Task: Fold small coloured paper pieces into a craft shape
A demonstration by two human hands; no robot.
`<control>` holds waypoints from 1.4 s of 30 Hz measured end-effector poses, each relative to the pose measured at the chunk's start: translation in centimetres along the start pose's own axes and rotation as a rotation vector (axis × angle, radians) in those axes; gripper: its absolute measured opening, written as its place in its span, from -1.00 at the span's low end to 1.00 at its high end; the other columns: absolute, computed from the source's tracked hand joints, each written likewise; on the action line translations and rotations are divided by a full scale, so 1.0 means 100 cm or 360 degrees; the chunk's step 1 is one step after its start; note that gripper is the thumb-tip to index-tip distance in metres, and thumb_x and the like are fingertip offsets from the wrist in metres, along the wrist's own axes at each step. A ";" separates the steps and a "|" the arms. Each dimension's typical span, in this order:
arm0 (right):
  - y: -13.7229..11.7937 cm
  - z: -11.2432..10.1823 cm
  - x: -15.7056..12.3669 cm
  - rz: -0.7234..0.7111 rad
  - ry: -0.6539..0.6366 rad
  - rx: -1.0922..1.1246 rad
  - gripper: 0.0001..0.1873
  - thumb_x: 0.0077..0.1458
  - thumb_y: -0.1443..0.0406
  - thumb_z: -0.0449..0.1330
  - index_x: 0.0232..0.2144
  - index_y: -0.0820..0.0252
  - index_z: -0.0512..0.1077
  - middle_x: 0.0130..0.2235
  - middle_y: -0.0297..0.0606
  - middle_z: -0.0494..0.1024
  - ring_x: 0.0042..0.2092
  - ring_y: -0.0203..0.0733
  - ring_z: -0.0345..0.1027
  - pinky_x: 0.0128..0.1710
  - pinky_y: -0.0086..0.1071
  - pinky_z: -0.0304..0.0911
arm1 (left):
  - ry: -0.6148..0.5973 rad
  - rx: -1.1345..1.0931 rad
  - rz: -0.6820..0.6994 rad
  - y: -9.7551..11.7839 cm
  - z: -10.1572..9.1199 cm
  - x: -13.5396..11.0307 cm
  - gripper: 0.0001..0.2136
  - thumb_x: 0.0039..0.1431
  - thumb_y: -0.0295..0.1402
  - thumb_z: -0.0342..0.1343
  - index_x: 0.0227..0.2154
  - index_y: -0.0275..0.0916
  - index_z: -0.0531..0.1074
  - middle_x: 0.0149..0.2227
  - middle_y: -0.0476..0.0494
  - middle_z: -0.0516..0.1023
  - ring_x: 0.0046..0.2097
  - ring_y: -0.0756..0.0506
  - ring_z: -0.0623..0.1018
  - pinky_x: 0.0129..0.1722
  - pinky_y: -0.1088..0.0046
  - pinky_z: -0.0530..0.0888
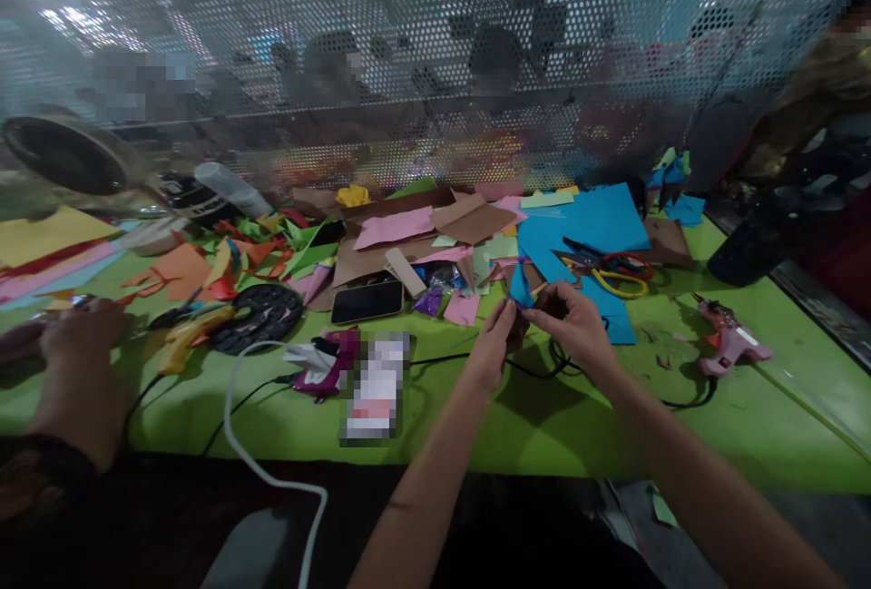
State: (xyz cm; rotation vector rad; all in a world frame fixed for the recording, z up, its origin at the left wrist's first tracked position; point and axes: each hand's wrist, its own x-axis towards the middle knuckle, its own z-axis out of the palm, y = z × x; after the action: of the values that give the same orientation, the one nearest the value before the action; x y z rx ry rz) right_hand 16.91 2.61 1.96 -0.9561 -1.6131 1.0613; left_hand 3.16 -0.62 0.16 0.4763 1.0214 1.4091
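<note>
Above the green table, my left hand [496, 335] and my right hand [572, 321] meet around a small blue folded paper piece [521, 285] with a purple part near its base. Fingers of both hands are closed on it, low down, and its pointed blue tip sticks up. Just behind are a blue paper sheet [585, 226] and scissors [622, 276] with red and yellow handles. A pink glue gun [731, 339] lies to the right of my right hand. Left of my hands is a dark phone [367, 301].
Paper scraps [299, 244] in many colours cover the back of the green table [544, 444]. A yellow glue gun [194, 335], a round black tray [262, 317] and a white cable [235, 426] lie left. Another person's hand [85, 335] works at far left. A perforated metal screen [408, 44] stands behind.
</note>
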 end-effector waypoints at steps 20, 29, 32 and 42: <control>0.000 -0.001 -0.001 -0.0125 0.0085 -0.0270 -0.72 0.06 0.12 0.28 -0.46 0.13 0.31 -0.49 -0.41 0.31 -0.44 -0.28 0.15 -0.46 -0.40 0.07 | 0.0106 0.0092 0.0077 -0.007 -0.006 0.004 -0.61 -0.06 -0.15 0.39 -0.13 -0.09 0.56 0.02 -0.08 0.57 0.11 -0.14 0.51 -0.07 0.49 0.50; -0.002 -0.002 -0.001 -0.0131 0.0097 -0.0300 -0.69 0.07 0.09 0.28 -0.47 0.14 0.30 -0.50 -0.41 0.31 -0.44 -0.29 0.15 -0.47 -0.40 0.04 | 0.0038 0.0450 0.0218 -0.007 -0.007 0.003 -0.54 0.13 -0.01 0.20 0.05 -0.08 0.46 0.19 -0.10 0.45 0.24 -0.16 0.40 0.19 0.36 0.38; -0.001 -0.002 -0.001 -0.0146 0.0118 -0.0321 -0.69 0.07 0.10 0.28 -0.49 0.13 0.29 -0.50 -0.41 0.32 -0.45 -0.29 0.15 -0.47 -0.40 0.03 | -0.0101 0.0546 0.0324 -0.007 -0.006 0.002 -0.54 0.17 0.04 0.12 0.04 -0.09 0.46 0.15 -0.11 0.47 0.22 -0.17 0.41 0.23 0.31 0.33; 0.003 -0.003 0.000 -0.0109 0.0171 -0.0377 -0.61 0.07 0.00 0.27 -0.49 0.14 0.29 -0.52 -0.42 0.28 -0.44 -0.28 0.14 -0.47 -0.39 0.03 | -0.0267 0.0697 0.0529 0.000 0.001 -0.005 -0.63 0.22 0.01 0.07 -0.11 -0.18 0.41 -0.12 -0.13 0.50 0.00 -0.11 0.48 0.07 0.32 0.42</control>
State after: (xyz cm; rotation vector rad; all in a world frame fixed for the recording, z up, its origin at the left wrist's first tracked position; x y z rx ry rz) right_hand 17.25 2.81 1.73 -1.0863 -1.6947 0.7701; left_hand 3.26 -1.04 0.34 1.1094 1.1511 1.4021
